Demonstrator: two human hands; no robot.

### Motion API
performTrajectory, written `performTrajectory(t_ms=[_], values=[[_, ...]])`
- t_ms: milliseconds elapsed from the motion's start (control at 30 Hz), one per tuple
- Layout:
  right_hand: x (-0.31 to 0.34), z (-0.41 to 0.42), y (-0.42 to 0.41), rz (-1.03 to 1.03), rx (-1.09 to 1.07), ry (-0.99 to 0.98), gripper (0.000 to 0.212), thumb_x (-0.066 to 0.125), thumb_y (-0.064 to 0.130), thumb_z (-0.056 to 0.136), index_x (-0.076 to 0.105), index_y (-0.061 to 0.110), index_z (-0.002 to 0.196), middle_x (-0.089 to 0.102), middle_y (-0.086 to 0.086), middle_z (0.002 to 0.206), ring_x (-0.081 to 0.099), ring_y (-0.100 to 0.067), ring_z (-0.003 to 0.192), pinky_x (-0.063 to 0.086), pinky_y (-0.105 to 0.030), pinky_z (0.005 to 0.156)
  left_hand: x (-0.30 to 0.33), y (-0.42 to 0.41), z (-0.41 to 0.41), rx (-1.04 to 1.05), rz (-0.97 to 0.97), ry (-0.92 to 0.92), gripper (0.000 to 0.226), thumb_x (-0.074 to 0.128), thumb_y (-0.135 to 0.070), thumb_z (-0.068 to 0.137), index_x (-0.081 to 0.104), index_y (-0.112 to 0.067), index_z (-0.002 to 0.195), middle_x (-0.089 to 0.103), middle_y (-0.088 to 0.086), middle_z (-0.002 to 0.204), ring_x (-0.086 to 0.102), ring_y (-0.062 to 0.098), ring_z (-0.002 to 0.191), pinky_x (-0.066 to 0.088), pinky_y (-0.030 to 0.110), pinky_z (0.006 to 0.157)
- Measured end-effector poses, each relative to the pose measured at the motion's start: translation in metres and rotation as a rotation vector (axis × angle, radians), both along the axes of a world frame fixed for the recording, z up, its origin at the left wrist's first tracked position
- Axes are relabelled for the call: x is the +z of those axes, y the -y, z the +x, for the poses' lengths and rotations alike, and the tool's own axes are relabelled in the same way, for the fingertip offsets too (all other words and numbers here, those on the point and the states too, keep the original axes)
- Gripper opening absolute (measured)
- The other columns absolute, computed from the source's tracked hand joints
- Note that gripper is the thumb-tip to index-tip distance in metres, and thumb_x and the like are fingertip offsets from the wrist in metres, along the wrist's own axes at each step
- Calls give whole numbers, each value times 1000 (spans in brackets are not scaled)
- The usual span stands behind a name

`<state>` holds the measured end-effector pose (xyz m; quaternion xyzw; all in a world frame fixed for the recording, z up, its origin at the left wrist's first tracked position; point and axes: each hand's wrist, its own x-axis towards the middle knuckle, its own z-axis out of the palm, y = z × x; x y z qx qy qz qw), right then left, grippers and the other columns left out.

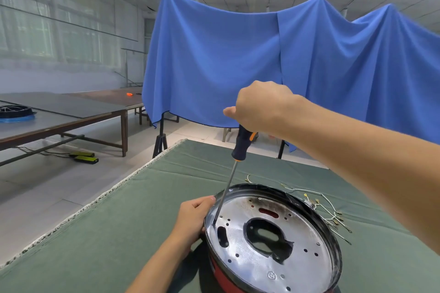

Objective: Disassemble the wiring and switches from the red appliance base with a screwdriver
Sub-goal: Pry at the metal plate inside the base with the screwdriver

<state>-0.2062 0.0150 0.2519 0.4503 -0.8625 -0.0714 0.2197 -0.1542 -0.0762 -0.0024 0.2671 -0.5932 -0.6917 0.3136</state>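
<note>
Silvery base plate (273, 245), stamp unreadable

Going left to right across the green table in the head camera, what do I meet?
Left hand gripping the rim → screwdriver tip on the plate, held by the right hand → red appliance base → loose wires on the green cloth.
</note>
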Motion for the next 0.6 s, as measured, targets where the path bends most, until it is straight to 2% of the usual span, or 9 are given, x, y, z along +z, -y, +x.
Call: performTrajectory(t_ms=[67,133,200,233,300,367,433,500,600], values=[[1,-1,3,29,102,99,23,48,16,93,49,9,72,55,-7,64,45,-18,43,34,-21,41,-1,2,-1,11,-4,5,21,61,-17,89,72,-9,73,65,12,76,56,19,72,47,34,71],[12,4,0,35,205,375,8,51,14,92,55,7,93,67,-14,83,57,-20,47,48,-21,42,-2,2,-1,4,-4,18,22,63,-18,88,76,-10,73,72,15,80,61,19,69,52,36,71],[24,8,-6,54,263,633,10,60,11,89,56,9,98,66,-14,98,64,-20,66,58,-24,58,-2,2,0,8,-8,23,19,63,-20,88,78,-16,77,73,15,84,65,18,68,55,37,72],[25,8,-7,48,269,691,13,63,11,86,56,10,97,65,-12,98,65,-22,74,60,-29,64,-3,3,0,10,-8,22,19,63,-20,88,78,-18,77,73,14,84,65,18,69,56,38,72],[16,7,-9,28,166,580,20,65,28,86,58,11,91,64,-9,86,65,-23,70,60,-34,59,-3,3,0,18,-3,18,21,63,-20,88,78,-20,74,74,12,83,66,19,70,56,38,73],[8,4,-8,26,3,233,41,51,47,92,51,12,72,56,-4,70,55,-19,54,44,-25,49,-3,2,-2,34,12,15,24,62,-19,89,77,-15,69,72,14,81,64,21,70,54,39,73],[4,1,-8,9,-28,83,41,42,35,99,44,12,65,49,-3,61,44,-17,45,30,-23,45,-4,1,-1,30,25,17,24,62,-19,88,74,-10,70,68,15,77,60,21,71,50,38,71],[8,-2,-6,39,54,198,28,44,20,96,48,9,70,55,-6,56,48,-19,37,32,-17,39,-3,1,0,20,9,24,24,62,-20,88,73,-4,75,67,14,76,59,21,70,49,36,69],[14,1,-9,-56,249,523,6,54,13,88,55,16,83,66,-5,80,62,-18,58,40,-13,40,-3,1,0,18,-9,23,20,63,-21,88,78,-14,77,73,13,80,65,20,69,56,39,71]])
